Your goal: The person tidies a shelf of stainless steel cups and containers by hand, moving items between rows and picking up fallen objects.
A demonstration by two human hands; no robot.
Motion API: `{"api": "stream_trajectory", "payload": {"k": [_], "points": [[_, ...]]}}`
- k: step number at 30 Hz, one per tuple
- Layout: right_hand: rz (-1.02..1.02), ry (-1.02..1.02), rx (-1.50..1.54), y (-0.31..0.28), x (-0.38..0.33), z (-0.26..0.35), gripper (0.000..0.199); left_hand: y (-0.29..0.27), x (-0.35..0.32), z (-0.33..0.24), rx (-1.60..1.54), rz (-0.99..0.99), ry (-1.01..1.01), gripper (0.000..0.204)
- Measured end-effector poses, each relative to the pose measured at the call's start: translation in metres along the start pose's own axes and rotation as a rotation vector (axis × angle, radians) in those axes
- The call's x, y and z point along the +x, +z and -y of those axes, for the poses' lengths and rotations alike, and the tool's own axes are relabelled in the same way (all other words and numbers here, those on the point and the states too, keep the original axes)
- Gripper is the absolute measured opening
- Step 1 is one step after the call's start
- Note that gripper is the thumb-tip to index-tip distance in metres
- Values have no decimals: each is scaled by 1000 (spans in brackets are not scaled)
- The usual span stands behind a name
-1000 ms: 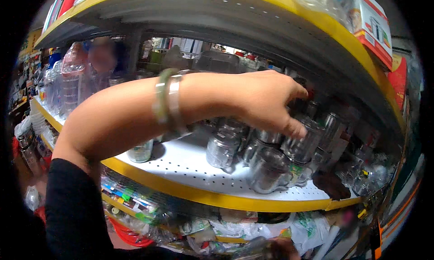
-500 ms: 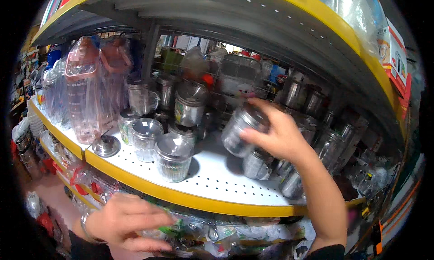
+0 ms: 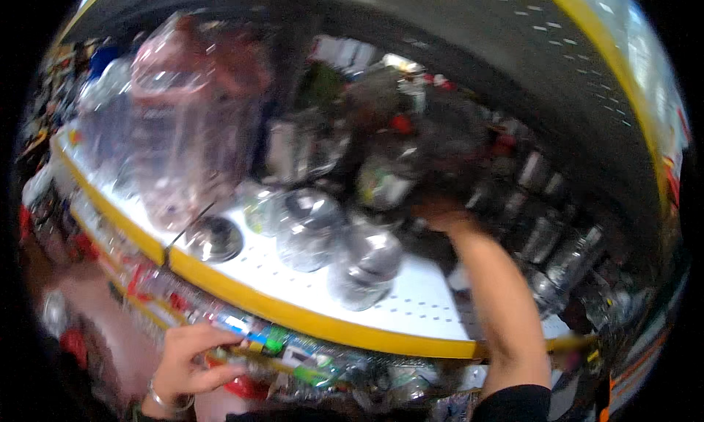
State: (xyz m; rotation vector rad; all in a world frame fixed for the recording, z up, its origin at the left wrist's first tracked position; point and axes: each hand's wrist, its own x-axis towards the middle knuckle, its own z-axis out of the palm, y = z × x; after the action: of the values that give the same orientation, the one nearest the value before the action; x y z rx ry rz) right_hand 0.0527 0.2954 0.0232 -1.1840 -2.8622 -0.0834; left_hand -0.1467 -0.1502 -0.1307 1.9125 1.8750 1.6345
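Note:
My right hand (image 3: 446, 217) reaches deep into the shelf, among the containers at the back. Its fingers are lost in shadow and motion blur, so whatever they touch or hold cannot be made out. Beside that arm, near the shelf's front, stands a clear jar with a silvery lid (image 3: 364, 264); a similar jar (image 3: 309, 231) is to its left. A loose round metal lid (image 3: 213, 239) lies farther left. My left hand (image 3: 192, 362), with a bracelet at the wrist, hangs below the front edge. Its thumb and fingers are apart, with nothing between them.
Tall pink bottles in plastic wrap (image 3: 176, 143) crowd the left of the white perforated shelf (image 3: 414, 305), which has a yellow front edge. More jars and metal-topped containers (image 3: 543, 239) fill the right. Another shelf (image 3: 469, 19) hangs overhead. Packaged goods (image 3: 301, 352) sit below.
My right hand, which held a clear jar with a metal lid, has gone deeper into the shelf; that jar is no longer discernible. My left hand has moved slightly lower. The view has shifted and blurred.

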Motion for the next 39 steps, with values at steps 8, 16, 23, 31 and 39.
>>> {"api": "stream_trajectory", "payload": {"k": [8, 16, 23, 31, 39], "points": [[2, 5, -123, -19, -33, -5, 56, 22, -34, 56, -84, 128, -89, 46], [-330, -111, -87, -37, -53, 29, 51, 36, -62, 131, 175, -26, -275, 39], [-208, -783, 296, -43, -223, 177, 47, -3, -10, 196, 159, -384, -374, 63], [-107, -777, 252, 165, -168, 257, 47, 16, 63, 318, 269, -312, -154, 92], [-298, -513, 211, 207, -24, 264, 70, 29, 88, 361, 379, -174, 2, 64]]}}
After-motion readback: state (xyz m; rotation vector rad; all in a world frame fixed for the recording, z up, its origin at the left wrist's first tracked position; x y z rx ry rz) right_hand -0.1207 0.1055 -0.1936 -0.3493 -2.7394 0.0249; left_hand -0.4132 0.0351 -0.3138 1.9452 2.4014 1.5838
